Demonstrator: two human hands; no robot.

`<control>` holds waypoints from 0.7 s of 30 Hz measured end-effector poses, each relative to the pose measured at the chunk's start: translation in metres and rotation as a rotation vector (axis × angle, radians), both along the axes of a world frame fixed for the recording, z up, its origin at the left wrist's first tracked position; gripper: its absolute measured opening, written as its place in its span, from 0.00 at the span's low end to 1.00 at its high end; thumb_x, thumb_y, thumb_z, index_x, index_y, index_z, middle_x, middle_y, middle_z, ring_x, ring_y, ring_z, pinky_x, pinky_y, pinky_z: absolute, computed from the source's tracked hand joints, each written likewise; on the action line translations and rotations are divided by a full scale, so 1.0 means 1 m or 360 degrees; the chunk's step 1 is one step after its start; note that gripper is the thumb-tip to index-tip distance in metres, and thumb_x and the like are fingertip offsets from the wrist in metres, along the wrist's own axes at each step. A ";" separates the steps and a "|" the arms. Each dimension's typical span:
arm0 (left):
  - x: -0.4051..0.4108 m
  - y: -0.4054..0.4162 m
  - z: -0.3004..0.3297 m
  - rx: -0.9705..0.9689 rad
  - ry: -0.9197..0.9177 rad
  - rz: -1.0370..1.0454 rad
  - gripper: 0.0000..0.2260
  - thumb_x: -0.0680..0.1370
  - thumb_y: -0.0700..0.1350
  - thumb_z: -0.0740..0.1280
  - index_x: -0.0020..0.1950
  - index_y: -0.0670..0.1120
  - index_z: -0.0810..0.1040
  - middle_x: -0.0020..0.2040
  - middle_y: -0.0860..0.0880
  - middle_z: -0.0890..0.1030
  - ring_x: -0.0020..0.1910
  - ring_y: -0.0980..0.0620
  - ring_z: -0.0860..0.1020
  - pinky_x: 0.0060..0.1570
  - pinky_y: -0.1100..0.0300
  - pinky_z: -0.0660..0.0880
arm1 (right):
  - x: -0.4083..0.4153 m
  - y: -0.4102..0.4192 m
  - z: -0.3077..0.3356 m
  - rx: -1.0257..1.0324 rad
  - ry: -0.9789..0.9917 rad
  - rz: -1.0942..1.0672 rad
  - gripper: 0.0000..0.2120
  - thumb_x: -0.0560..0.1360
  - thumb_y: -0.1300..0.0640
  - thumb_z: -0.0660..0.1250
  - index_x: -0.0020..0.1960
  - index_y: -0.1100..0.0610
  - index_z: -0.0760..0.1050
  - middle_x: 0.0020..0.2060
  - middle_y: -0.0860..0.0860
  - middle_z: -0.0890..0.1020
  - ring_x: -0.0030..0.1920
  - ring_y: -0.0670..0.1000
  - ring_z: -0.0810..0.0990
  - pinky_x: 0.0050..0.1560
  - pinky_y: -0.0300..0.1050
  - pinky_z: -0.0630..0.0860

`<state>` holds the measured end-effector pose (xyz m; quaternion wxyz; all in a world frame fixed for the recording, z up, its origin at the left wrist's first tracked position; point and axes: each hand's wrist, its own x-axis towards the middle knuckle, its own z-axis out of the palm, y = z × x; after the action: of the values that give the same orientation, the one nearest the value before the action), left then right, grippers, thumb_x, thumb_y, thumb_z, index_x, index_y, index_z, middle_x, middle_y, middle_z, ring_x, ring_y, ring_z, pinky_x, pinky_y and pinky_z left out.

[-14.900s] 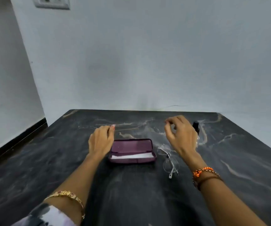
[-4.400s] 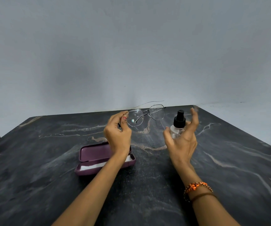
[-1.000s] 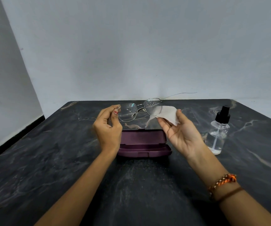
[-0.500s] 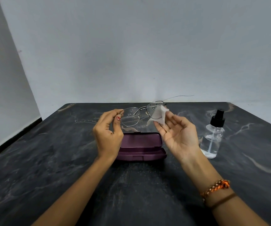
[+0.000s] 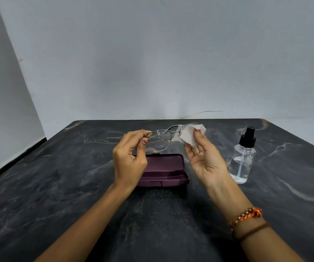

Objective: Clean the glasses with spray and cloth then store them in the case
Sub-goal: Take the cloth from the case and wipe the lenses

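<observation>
My left hand (image 5: 128,163) pinches the left end of thin metal-framed glasses (image 5: 159,140), held in the air above the case. Droplets show on the left lens. My right hand (image 5: 207,159) grips a small white cloth (image 5: 189,134) folded over the right lens, thumb on the near side. One temple arm sticks out to the right toward the wall. The purple glasses case (image 5: 163,170) lies on the table below the hands, its lid lowered. A clear spray bottle (image 5: 242,157) with a black pump top stands to the right of my right hand.
The dark marbled table (image 5: 76,186) runs up to a white wall at the back. Its left edge drops off beside a white side wall with a black skirting strip (image 5: 10,165).
Within the last second my right hand brought the cloth up from beside the glasses and wrapped it over the right lens. Earlier the spray bottle was in my right hand; it now stands on the table.
</observation>
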<state>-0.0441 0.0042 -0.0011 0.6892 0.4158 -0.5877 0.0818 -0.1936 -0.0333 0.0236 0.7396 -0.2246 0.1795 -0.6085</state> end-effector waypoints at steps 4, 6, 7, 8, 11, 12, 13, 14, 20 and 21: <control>0.001 -0.001 -0.001 0.0033 -0.0009 -0.0028 0.09 0.73 0.33 0.62 0.51 0.38 0.78 0.44 0.48 0.79 0.45 0.54 0.78 0.47 0.70 0.75 | -0.002 -0.003 0.002 -0.0036 -0.0014 0.0099 0.03 0.74 0.64 0.64 0.42 0.61 0.75 0.30 0.53 0.85 0.33 0.49 0.84 0.38 0.45 0.81; 0.001 0.000 -0.001 0.0037 -0.0033 -0.0031 0.09 0.73 0.33 0.62 0.51 0.38 0.78 0.44 0.48 0.79 0.45 0.53 0.78 0.47 0.69 0.76 | -0.004 -0.003 0.002 -0.0064 0.0031 0.0182 0.04 0.74 0.63 0.63 0.43 0.61 0.75 0.33 0.55 0.85 0.36 0.53 0.84 0.41 0.50 0.81; 0.001 0.000 -0.001 0.0036 -0.0043 -0.0029 0.09 0.73 0.33 0.62 0.51 0.38 0.78 0.44 0.48 0.78 0.45 0.54 0.78 0.47 0.69 0.76 | -0.004 -0.003 0.002 -0.0072 0.0069 0.0217 0.04 0.75 0.62 0.62 0.43 0.60 0.75 0.34 0.55 0.85 0.38 0.55 0.84 0.42 0.51 0.80; 0.001 0.000 -0.001 0.0039 -0.0045 -0.0027 0.10 0.73 0.33 0.62 0.51 0.38 0.78 0.44 0.48 0.78 0.45 0.55 0.78 0.47 0.70 0.75 | -0.005 -0.003 0.002 -0.0071 0.0093 0.0237 0.04 0.75 0.63 0.62 0.43 0.60 0.74 0.35 0.56 0.85 0.40 0.56 0.83 0.43 0.52 0.80; 0.002 0.000 0.001 0.0057 0.0002 -0.0048 0.10 0.73 0.33 0.62 0.52 0.39 0.78 0.44 0.48 0.78 0.45 0.62 0.78 0.47 0.72 0.74 | -0.006 -0.002 0.004 -0.0011 -0.0027 0.0229 0.04 0.73 0.69 0.62 0.44 0.63 0.74 0.34 0.56 0.84 0.37 0.54 0.84 0.42 0.49 0.80; 0.002 0.000 0.001 0.0063 0.0015 -0.0056 0.10 0.73 0.33 0.62 0.52 0.39 0.77 0.44 0.48 0.78 0.45 0.64 0.77 0.47 0.72 0.74 | -0.007 -0.002 0.004 0.0013 -0.0091 0.0213 0.05 0.72 0.70 0.62 0.44 0.63 0.74 0.33 0.57 0.84 0.35 0.52 0.84 0.42 0.47 0.80; 0.002 0.000 0.001 0.0070 0.0021 -0.0059 0.10 0.73 0.33 0.62 0.52 0.38 0.78 0.44 0.48 0.78 0.45 0.65 0.77 0.47 0.72 0.74 | -0.007 -0.002 0.005 0.0026 -0.0133 0.0193 0.05 0.72 0.72 0.62 0.44 0.64 0.74 0.32 0.57 0.84 0.33 0.51 0.84 0.41 0.46 0.80; 0.001 0.000 0.001 0.0076 0.0024 -0.0058 0.10 0.73 0.33 0.62 0.51 0.38 0.78 0.44 0.47 0.79 0.45 0.65 0.77 0.47 0.72 0.74 | -0.008 -0.002 0.005 0.0022 -0.0149 0.0176 0.06 0.71 0.72 0.62 0.43 0.65 0.75 0.31 0.57 0.84 0.32 0.51 0.84 0.40 0.45 0.81; 0.003 0.000 0.001 0.0076 0.0046 -0.0056 0.10 0.73 0.33 0.61 0.52 0.39 0.77 0.44 0.47 0.78 0.45 0.66 0.77 0.47 0.72 0.74 | -0.011 -0.005 0.000 -0.0114 0.0078 0.0323 0.05 0.68 0.66 0.65 0.44 0.63 0.76 0.34 0.55 0.85 0.36 0.51 0.85 0.41 0.44 0.81; 0.004 0.000 0.001 0.0076 0.0032 -0.0058 0.10 0.73 0.33 0.61 0.52 0.39 0.77 0.44 0.47 0.78 0.45 0.65 0.77 0.47 0.72 0.74 | -0.012 -0.006 -0.001 -0.0139 0.0186 0.0370 0.08 0.66 0.63 0.66 0.45 0.62 0.76 0.35 0.55 0.85 0.37 0.52 0.85 0.44 0.47 0.81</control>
<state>-0.0403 0.0039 0.0000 0.6864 0.4222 -0.5900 0.0509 -0.2055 -0.0394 0.0230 0.7830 -0.3110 0.1685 -0.5117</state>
